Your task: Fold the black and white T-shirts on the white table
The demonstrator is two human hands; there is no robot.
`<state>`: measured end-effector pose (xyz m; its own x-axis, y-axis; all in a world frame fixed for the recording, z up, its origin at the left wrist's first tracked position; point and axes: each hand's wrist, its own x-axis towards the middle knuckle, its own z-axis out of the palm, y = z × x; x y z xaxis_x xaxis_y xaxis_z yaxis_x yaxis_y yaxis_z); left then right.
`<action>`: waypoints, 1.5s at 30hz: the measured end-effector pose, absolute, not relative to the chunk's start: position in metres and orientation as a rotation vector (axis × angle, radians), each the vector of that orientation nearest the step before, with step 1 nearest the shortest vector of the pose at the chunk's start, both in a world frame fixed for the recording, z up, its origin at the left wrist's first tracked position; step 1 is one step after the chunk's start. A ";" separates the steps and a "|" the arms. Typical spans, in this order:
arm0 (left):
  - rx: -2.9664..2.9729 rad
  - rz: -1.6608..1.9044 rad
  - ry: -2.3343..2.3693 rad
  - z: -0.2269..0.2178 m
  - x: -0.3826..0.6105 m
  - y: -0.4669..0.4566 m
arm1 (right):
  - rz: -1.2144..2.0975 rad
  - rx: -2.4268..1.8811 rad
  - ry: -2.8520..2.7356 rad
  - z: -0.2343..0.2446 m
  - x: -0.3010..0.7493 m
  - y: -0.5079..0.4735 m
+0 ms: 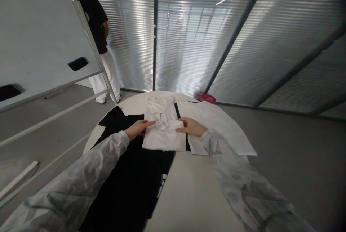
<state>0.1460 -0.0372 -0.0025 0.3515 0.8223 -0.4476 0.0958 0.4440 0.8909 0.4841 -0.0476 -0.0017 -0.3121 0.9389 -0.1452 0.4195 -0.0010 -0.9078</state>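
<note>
White garment (pixel 164 140), illegible print (pixel 163 177) nearby

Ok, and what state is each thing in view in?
White shirt: partly folded
Left hand: closed on the shirt's left side
Right hand: closed on its right side
Black garment: spread out, partly covered
White cloth: laid flat
Blinds: lowered

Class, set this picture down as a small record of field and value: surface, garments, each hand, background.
Surface: pale, rounded table
Centre: folded white garment
Left of it: black garment, spread out, partly overlapped by the folded one
Right of it: second white garment
Left hand: holds the folded garment's left edge
Right hand: holds its right edge
Background: person in dark top and white trousers; pink object, kind unclear
</note>
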 end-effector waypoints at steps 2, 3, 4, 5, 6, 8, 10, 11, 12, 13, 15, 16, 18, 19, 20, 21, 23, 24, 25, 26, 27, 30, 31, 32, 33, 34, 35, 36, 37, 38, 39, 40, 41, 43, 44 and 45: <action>1.130 0.626 1.132 -0.006 0.145 -0.041 | 1.278 -1.352 -1.815 -0.006 0.486 -0.045; 1.162 0.659 1.112 -0.007 0.145 -0.043 | 1.248 -1.335 -1.816 -0.007 0.485 -0.044; 1.179 0.715 1.081 -0.008 0.145 -0.045 | 1.203 -1.322 -1.796 -0.008 0.483 -0.042; 1.181 0.789 1.055 -0.009 0.146 -0.045 | 1.142 -1.319 -1.764 -0.008 0.481 -0.040; 1.171 0.867 1.047 -0.010 0.146 -0.045 | 1.062 -1.336 -1.735 -0.007 0.479 -0.038; 1.175 0.967 1.114 -0.013 0.144 -0.040 | 0.853 -1.419 -1.738 -0.006 0.474 -0.033; 1.267 0.951 1.267 -0.017 0.140 -0.033 | 0.628 -1.502 -1.823 -0.006 0.471 -0.029; 1.332 0.925 1.335 -0.020 0.137 -0.029 | 0.538 -1.516 -1.885 -0.007 0.471 -0.027; 1.387 0.907 1.380 -0.022 0.134 -0.025 | 0.480 -1.508 -1.947 -0.009 0.471 -0.026; 1.416 0.897 1.398 -0.024 0.132 -0.021 | 0.449 -1.485 -2.002 -0.010 0.472 -0.025; 1.401 0.888 1.376 -0.025 0.129 -0.016 | 0.439 -1.433 -2.093 -0.013 0.475 -0.024; 1.377 0.874 1.366 -0.025 0.129 -0.014 | 0.437 -1.416 -2.124 -0.015 0.476 -0.024; 1.351 0.837 1.374 -0.023 0.130 -0.011 | 0.425 -1.401 -2.148 -0.017 0.479 -0.021; 1.354 0.824 1.385 -0.021 0.132 -0.009 | 0.428 -1.392 -2.141 -0.017 0.480 -0.020; 1.365 0.816 1.393 -0.020 0.133 -0.008 | 0.446 -1.386 -2.119 -0.017 0.481 -0.018; 1.382 0.812 1.397 -0.020 0.135 -0.006 | 0.480 -1.389 -2.080 -0.016 0.482 -0.015; 1.445 0.808 1.379 -0.019 0.137 -0.002 | 0.571 -1.420 -1.980 -0.015 0.482 -0.009; 1.484 0.806 1.367 -0.020 0.138 0.000 | 0.608 -1.442 -1.929 -0.015 0.481 -0.006; 1.523 0.808 1.356 -0.021 0.139 0.002 | 0.628 -1.470 -1.883 -0.015 0.481 -0.003; 1.553 0.818 1.349 -0.022 0.139 0.005 | 0.631 -1.499 -1.849 -0.014 0.480 0.000; 1.570 0.835 1.344 -0.023 0.139 0.007 | 0.625 -1.522 -1.828 -0.015 0.479 0.003; 1.541 0.910 1.352 -0.026 0.136 0.013 | 0.644 -1.525 -1.795 -0.016 0.475 0.008; 1.524 0.931 1.358 -0.027 0.135 0.014 | 0.675 -1.491 -1.786 -0.017 0.474 0.009; 1.516 0.944 1.364 -0.027 0.134 0.015 | 0.707 -1.444 -1.774 -0.018 0.472 0.008; 1.514 0.955 1.371 -0.027 0.132 0.015 | 0.726 -1.398 -1.761 -0.018 0.471 0.007; 1.513 0.969 1.382 -0.027 0.131 0.016 | 0.725 -1.365 -1.751 -0.018 0.469 0.006; 1.506 0.987 1.394 -0.027 0.130 0.016 | 0.696 -1.357 -1.746 -0.017 0.468 0.004; 1.488 1.007 1.408 -0.027 0.129 0.015 | 0.637 -1.383 -1.754 -0.016 0.467 0.001; 1.461 1.023 1.418 -0.027 0.128 0.015 | 0.553 -1.442 -1.776 -0.014 0.467 -0.002; 1.435 1.027 1.423 -0.026 0.127 0.015 | 0.455 -1.525 -1.813 -0.012 0.466 -0.006; 1.422 1.004 1.423 -0.026 0.127 0.015 | 0.362 -1.615 -1.864 -0.010 0.466 -0.009; 1.432 0.955 1.422 -0.025 0.126 0.016 | 0.286 -1.695 -1.926 -0.008 0.465 -0.011; 1.465 0.894 1.421 -0.024 0.126 0.016 | 0.241 -1.752 -1.993 -0.006 0.465 -0.013; 1.573 0.785 1.415 -0.022 0.124 0.018 | 0.254 -1.774 -2.106 -0.006 0.464 -0.015; 1.627 0.753 1.402 -0.021 0.123 0.019 | 0.302 -1.740 -2.140 -0.006 0.464 -0.014; 1.671 0.739 1.380 -0.020 0.123 0.020 | 0.370 -1.689 -2.145 -0.008 0.463 -0.013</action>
